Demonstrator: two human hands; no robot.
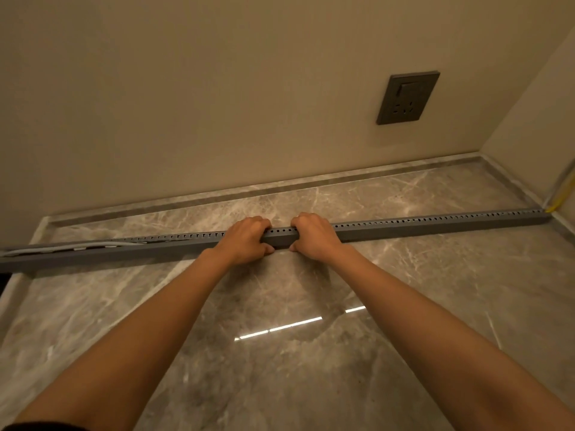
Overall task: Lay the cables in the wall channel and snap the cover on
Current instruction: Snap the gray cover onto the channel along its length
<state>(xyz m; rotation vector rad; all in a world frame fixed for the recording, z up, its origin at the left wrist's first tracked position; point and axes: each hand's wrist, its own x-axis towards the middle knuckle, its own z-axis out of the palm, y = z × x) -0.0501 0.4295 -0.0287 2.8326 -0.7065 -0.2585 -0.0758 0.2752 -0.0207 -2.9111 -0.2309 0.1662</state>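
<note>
Channel: a long grey plastic slotted cable channel (404, 224) lies on the glossy brown marble counter (311, 353), its long axis running left to right, well apart from the beige wall (217, 104).
Cover: it looks seated from the hands rightward to the channel's far end; left of the hands it seems not yet down.
Cables: pale grey cables (62, 246) show in the channel's open left stretch.
Left hand (245, 241): its grip is closed over the channel, fingers across the top, thumb on the near face.
Right hand (314, 234): same closed grip, just beside the left.
Key relation: the unclosed stretch lies left of both hands, along the axis; the left hand is nearer.
Hard to tell: the channel's left end is cut off; the yellow cord (560, 197) at its right end is blurred.
</note>
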